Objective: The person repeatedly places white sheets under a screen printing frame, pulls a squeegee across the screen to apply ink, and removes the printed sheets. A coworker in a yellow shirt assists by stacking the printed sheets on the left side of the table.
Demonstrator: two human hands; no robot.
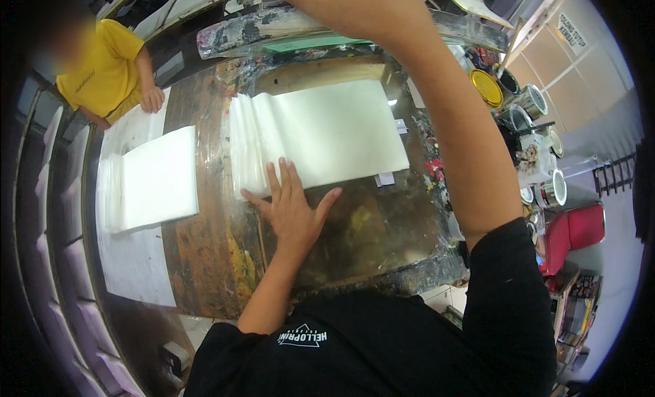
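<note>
Paper stack (321, 134) lay mid-bench (205, 260), fanned along its left edge, left hand (293, 209) pressing flat with spread fingers on its near-left corner, right hand (361, 11) raised far off, its grip unclear, while a second stack (153, 179) lay left.

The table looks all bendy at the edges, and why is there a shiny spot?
In the head view, the fisheye lens curves the table edges toward the rim; a lamp glints off the glossy top beside the white paper stack; the raised right hand is close, slightly soft.
</note>
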